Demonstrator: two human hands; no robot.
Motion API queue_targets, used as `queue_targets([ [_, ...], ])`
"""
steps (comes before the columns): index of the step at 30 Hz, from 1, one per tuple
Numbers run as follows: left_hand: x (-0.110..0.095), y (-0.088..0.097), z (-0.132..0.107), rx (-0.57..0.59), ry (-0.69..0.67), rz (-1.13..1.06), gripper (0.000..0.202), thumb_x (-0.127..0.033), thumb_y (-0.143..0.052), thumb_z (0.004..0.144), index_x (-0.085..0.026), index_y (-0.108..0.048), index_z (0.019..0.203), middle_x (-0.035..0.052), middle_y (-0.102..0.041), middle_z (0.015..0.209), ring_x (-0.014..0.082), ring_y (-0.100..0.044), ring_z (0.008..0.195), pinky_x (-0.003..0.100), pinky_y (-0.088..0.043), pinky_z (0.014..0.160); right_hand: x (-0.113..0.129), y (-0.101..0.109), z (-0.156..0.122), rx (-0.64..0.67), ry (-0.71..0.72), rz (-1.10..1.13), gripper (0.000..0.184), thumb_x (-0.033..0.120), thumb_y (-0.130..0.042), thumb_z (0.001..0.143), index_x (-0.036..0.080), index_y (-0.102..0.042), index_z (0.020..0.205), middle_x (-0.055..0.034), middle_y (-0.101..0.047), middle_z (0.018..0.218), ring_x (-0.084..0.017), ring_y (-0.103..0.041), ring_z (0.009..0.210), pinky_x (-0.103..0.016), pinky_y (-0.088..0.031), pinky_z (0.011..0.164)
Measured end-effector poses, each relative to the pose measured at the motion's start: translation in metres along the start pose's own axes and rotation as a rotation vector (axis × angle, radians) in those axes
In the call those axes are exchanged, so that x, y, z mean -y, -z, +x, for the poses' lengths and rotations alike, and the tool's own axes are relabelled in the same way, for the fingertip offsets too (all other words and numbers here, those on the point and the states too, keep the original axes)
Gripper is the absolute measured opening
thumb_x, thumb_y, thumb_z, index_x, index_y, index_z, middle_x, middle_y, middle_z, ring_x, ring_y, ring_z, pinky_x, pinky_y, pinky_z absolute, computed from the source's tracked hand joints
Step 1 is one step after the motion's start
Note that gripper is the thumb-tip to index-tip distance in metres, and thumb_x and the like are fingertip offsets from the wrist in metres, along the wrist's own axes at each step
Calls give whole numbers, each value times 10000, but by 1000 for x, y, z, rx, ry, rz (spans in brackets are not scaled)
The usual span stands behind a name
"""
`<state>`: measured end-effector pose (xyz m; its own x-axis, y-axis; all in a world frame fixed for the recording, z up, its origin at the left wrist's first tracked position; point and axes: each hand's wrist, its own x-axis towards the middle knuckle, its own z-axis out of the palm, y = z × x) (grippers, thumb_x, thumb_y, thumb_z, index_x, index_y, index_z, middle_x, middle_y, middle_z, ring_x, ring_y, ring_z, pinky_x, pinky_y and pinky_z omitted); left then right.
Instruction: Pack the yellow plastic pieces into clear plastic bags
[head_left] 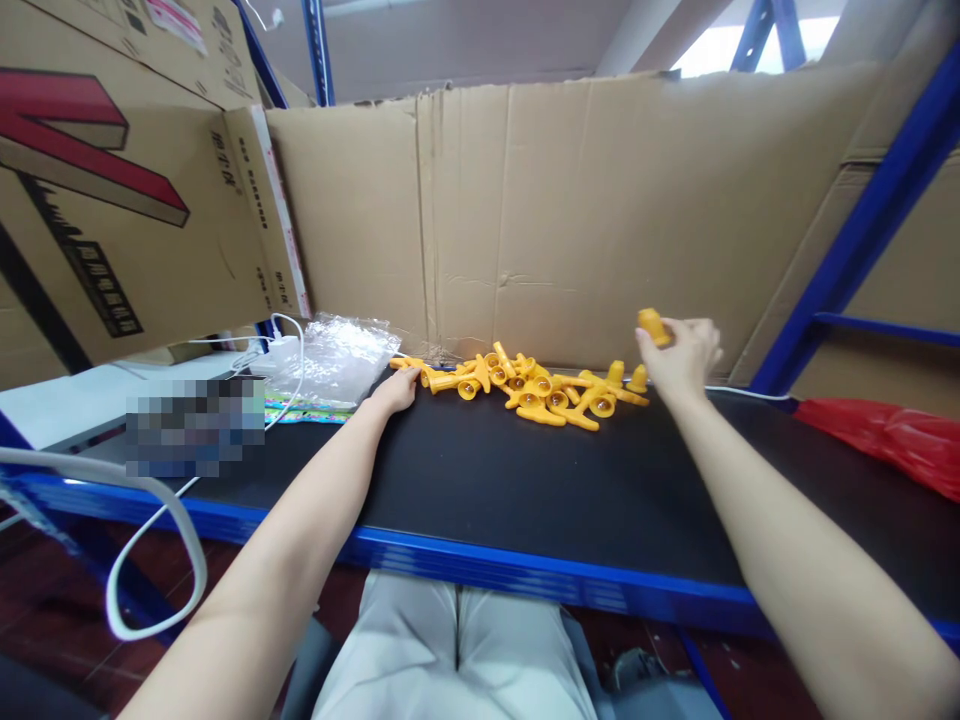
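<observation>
A loose pile of yellow plastic pieces [540,388] lies at the back of the black tabletop. Several have a T-shaped or rounded handle and a hollow, cup-like end. My left hand [403,390] rests at the pile's left end, against a yellow piece [442,381]. Its fingers are mostly hidden, so their grip is unclear. Raised above the right end of the pile, my right hand [686,355] pinches one yellow plastic piece [652,326] between thumb and fingers. Just left of that hand, two yellow pieces [637,378] stand upright on the table.
Behind the black tabletop [480,490] stands a cardboard panel [570,220]. Clear plastic bags [337,355], a white cable [161,500] and a large printed carton [150,200] are on the left. A red bag [885,435] lies at the right, beside a blue metal post [862,230].
</observation>
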<state>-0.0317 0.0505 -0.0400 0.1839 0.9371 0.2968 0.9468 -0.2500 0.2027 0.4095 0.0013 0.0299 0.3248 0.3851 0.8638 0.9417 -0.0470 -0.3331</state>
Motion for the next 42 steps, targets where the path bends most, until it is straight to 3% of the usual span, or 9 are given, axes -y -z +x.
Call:
queue_targets([
  [3,-1,1,-1,65,29,44,447,-215,-348,859,-233,-430,1298,104,-461,1354,253,-390,1280,455,-342,1013,-42,-14,4,72,-274,-62,310,373,-657,654,117,-672,829,-162,-530,807,-241,-405,783,-401,-260,655],
  [7,-5,4,-3,83,44,94,447,-210,-320,863,-249,-409,1299,115,-413,1393,297,-339,1305,604,-248,1004,-77,-22,-7,133,-452,16,213,361,-687,569,181,-574,565,-69,-463,602,-180,-354,643,-398,-242,606],
  [13,-8,5,-5,83,69,89,454,-231,-310,878,-245,-398,1323,133,-388,1411,311,-406,1257,608,-205,1020,-94,-22,-20,367,-651,13,363,284,-726,498,243,-382,392,20,-298,472,-191,-360,593,-422,-246,599],
  [17,-8,5,-4,79,77,91,443,-248,-310,884,-245,-419,1314,136,-409,1394,306,-418,1249,586,-231,1022,-97,-24,-22,394,-656,0,408,316,-698,568,242,-358,356,-9,-326,477,-220,-405,628,-435,-243,612],
  [22,-8,4,-4,73,66,125,413,-299,-277,910,-233,-489,1258,118,-472,1348,314,-439,1230,571,-267,1013,-95,-25,-23,443,-639,-49,265,121,-684,521,213,-449,442,-76,-483,596,-258,-494,737,-425,-286,644],
  [26,-8,3,-4,61,58,145,417,-287,-284,915,-203,-509,1257,112,-520,1299,257,-535,1137,394,-381,983,-91,-25,-28,592,-539,-116,34,196,-630,642,215,-643,668,-119,-632,939,-285,-540,930,-437,-341,762],
  [28,-7,3,-3,47,59,150,416,-264,-306,908,-202,-513,1264,102,-551,1264,233,-564,1100,324,-411,952,-90,-25,-31,679,-454,-164,171,273,-604,707,248,-683,857,-100,-612,1119,-293,-522,1045,-449,-348,843],
  [33,-6,5,-2,30,87,168,450,-190,-356,868,-221,-509,1290,99,-602,1205,234,-583,1077,315,-428,926,-87,-27,-35,832,-340,-229,409,379,-523,800,264,-601,1185,-122,-503,1312,-343,-418,1206,-518,-305,936],
  [42,-5,2,-1,30,37,175,444,-148,-365,840,-182,-559,1239,98,-590,1227,240,-517,1167,311,-407,965,-74,-20,-31,830,-256,-203,412,327,-378,875,178,-598,1190,-204,-513,1265,-332,-441,1167,-488,-316,873],
])
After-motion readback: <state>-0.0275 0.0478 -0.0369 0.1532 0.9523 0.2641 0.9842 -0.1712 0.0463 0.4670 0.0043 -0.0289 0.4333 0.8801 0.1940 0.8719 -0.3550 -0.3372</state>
